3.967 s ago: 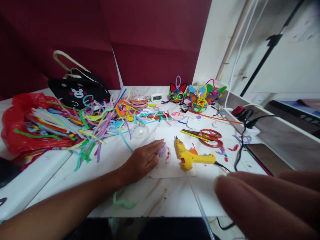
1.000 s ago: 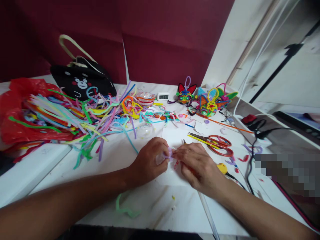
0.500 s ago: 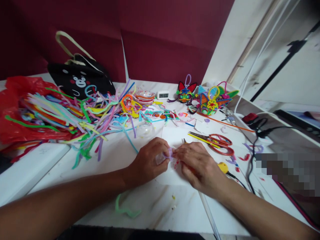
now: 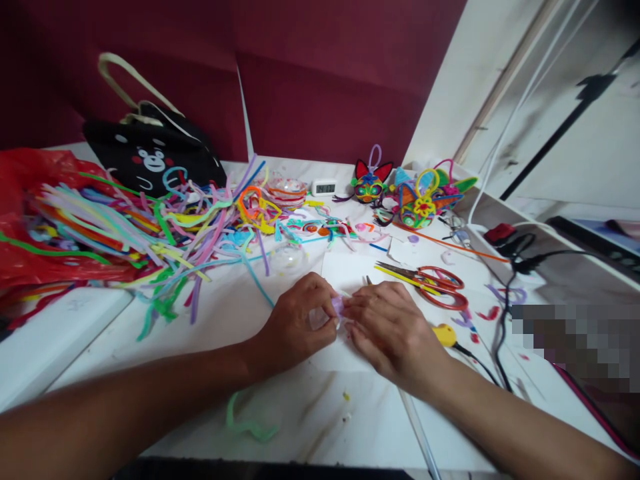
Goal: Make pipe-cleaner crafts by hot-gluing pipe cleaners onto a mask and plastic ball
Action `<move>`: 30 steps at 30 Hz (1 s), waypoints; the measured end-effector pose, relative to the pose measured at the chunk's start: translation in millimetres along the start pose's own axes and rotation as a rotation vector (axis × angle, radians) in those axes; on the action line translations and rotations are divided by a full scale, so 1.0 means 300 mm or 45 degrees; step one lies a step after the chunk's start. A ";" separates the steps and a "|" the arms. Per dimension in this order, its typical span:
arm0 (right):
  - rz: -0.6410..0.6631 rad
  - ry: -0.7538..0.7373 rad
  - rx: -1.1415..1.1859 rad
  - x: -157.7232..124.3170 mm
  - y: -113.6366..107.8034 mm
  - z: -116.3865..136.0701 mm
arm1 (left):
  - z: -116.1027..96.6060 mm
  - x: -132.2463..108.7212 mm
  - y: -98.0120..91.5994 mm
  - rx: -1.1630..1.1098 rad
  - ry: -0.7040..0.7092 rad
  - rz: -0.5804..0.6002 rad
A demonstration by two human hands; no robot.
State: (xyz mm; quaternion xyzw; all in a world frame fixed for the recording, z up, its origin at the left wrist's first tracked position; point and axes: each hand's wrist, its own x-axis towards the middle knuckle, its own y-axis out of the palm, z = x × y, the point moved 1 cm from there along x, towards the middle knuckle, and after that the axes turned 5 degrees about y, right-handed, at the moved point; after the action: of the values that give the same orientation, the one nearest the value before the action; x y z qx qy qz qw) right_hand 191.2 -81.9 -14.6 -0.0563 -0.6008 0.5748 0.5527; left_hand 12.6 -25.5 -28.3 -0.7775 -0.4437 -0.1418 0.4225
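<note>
My left hand [image 4: 299, 320] and my right hand [image 4: 393, 330] meet over a white paper sheet [image 4: 350, 267] on the table. Both pinch a small lilac pipe-cleaner piece [image 4: 337, 305] fixed to a clear plastic bit [image 4: 318, 318] held under my left fingers. The yellow glue gun [image 4: 444, 334] lies mostly hidden behind my right hand, with only its handle end showing. Red-handled scissors [image 4: 435, 283] lie just beyond my right hand.
A big heap of coloured pipe cleaners [image 4: 135, 233] spills from a red bag [image 4: 30, 220] on the left. A black bear bag [image 4: 150, 157], a small clock [image 4: 325, 187], finished pipe-cleaner figures [image 4: 415, 200], black cables [image 4: 505, 293] and a green pipe-cleaner scrap [image 4: 245, 420] surround me.
Four seconds ago my left hand alone pressed the lilac piece and my right hand hovered near the camera. My right hand then joined it; over the last second both only shifted slightly.
</note>
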 end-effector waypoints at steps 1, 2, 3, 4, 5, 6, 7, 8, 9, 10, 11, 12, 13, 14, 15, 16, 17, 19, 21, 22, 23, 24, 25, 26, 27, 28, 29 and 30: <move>-0.009 -0.009 -0.021 0.002 0.001 0.004 | 0.000 0.001 0.000 0.008 -0.003 0.001; -0.016 -0.016 -0.041 0.004 0.002 0.008 | 0.000 0.001 0.001 0.015 -0.003 0.003; -0.025 -0.024 -0.058 0.006 0.003 0.012 | 0.001 0.000 0.001 0.019 -0.002 0.005; -0.030 -0.029 -0.075 0.007 0.003 0.016 | 0.001 0.000 0.002 0.022 -0.001 0.006; -0.032 -0.032 -0.087 0.007 0.003 0.019 | 0.002 -0.001 0.003 0.022 -0.001 0.007; -0.031 -0.033 -0.095 0.007 0.003 0.021 | 0.002 -0.002 0.003 0.021 0.000 0.005; -0.027 -0.033 -0.096 0.006 0.003 0.021 | 0.003 -0.003 0.004 0.017 0.001 0.002; -0.020 -0.033 -0.095 0.005 0.002 0.021 | 0.004 -0.004 0.003 0.013 0.003 -0.002; -0.016 -0.032 -0.092 0.003 0.000 0.019 | 0.005 -0.004 0.003 0.011 0.003 -0.005; -0.014 -0.030 -0.088 0.001 -0.002 0.016 | 0.005 -0.004 0.003 0.010 0.007 -0.007; -0.016 -0.028 -0.080 -0.002 -0.004 0.012 | 0.006 -0.004 0.002 0.011 0.013 -0.011; -0.019 -0.026 -0.065 -0.005 -0.008 0.007 | 0.006 -0.003 0.001 0.013 0.019 -0.016; -0.019 -0.019 -0.042 -0.009 -0.012 0.003 | 0.005 -0.003 0.000 0.014 0.023 -0.018; -0.021 -0.009 -0.014 -0.012 -0.018 0.001 | 0.005 -0.003 0.000 0.015 0.027 -0.020; -0.024 0.000 0.019 -0.016 -0.026 0.001 | 0.004 -0.003 0.000 0.013 0.026 -0.019; -0.022 0.008 0.051 -0.018 -0.037 0.005 | 0.003 -0.005 0.001 0.018 0.025 -0.014; -0.024 0.012 0.073 -0.019 -0.051 0.013 | 0.003 -0.006 0.002 0.027 0.023 -0.016; -0.001 0.002 0.088 -0.010 -0.089 0.037 | 0.004 -0.010 0.005 0.052 0.003 -0.011; 0.052 -0.026 0.064 0.019 -0.132 0.069 | 0.006 -0.013 0.008 0.051 0.002 -0.032; 0.081 -0.071 0.066 0.042 -0.151 0.083 | 0.008 -0.015 0.010 0.045 0.004 -0.038; 0.097 -0.112 0.063 0.072 -0.165 0.095 | 0.010 -0.016 0.012 0.039 0.006 -0.044; 0.116 -0.129 0.064 0.109 -0.173 0.101 | 0.011 -0.016 0.014 0.038 0.010 -0.055; 0.138 -0.145 0.081 0.151 -0.172 0.103 | 0.013 -0.017 0.016 0.041 0.018 -0.072; 0.172 -0.138 0.097 0.197 -0.161 0.100 | 0.014 -0.018 0.018 0.051 0.025 -0.094; 0.200 -0.142 0.115 0.246 -0.140 0.094 | 0.014 -0.019 0.019 0.064 0.034 -0.112; 0.257 -0.137 0.115 0.297 -0.109 0.085 | 0.015 -0.020 0.021 0.078 0.040 -0.128; 0.264 -0.136 0.123 0.349 -0.071 0.074 | 0.015 -0.022 0.021 0.091 0.041 -0.135; 0.304 -0.126 0.125 0.400 -0.027 0.063 | 0.015 -0.023 0.022 0.101 0.040 -0.132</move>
State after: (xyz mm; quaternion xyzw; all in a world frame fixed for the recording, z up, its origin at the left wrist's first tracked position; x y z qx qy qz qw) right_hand 136.1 -12.1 68.5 -0.0717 -0.5875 0.6672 0.4522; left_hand 13.3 -27.5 -38.6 -0.7338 -0.4821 -0.1579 0.4518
